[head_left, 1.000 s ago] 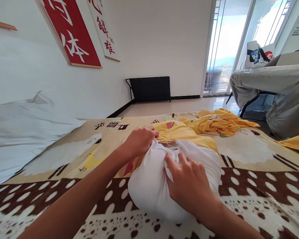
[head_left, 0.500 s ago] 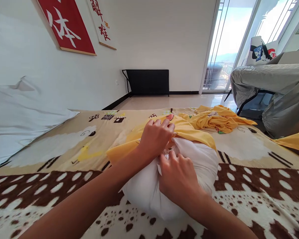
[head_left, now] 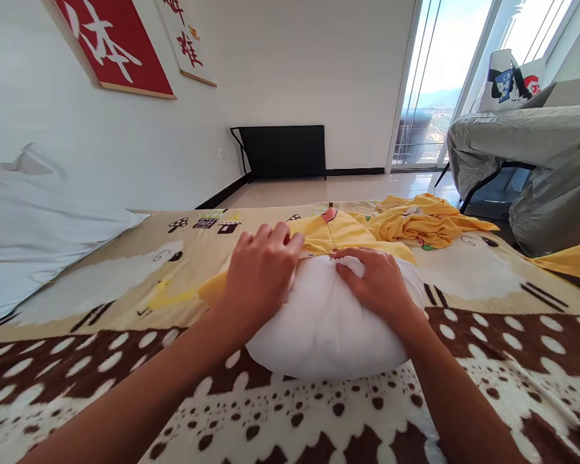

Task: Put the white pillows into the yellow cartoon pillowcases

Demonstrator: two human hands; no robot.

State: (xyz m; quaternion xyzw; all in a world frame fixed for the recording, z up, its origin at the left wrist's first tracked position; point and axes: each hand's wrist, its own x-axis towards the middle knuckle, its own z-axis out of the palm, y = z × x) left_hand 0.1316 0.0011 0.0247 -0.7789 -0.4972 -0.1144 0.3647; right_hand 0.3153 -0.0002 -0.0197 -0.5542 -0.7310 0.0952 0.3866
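A plump white pillow [head_left: 323, 335] lies on the blanket right in front of me. The yellow printed pillowcase [head_left: 343, 235] covers its far end, and some of the yellow cloth shows beyond my left wrist. At the left side of the pillow, where white meets yellow, my left hand [head_left: 265, 270] is closed with fingers curled over the cloth edge; its fingertips are hidden. My right hand [head_left: 379, 283] rests on the pillow's upper right, thumb and fingers closed on a bunched fold of white fabric near the case's edge.
A crumpled yellow cloth [head_left: 425, 219] lies at the far right of the patterned blanket [head_left: 174, 361]. Another white pillow [head_left: 38, 232] is at left. A plastic-covered table [head_left: 522, 135] carries a bag [head_left: 505, 84]. A black panel [head_left: 285, 151] leans by the wall.
My left hand has moved left and toward me from the middle of the case. My right hand has shifted up and right. The gathered opening between them has flattened into a smooth white surface.
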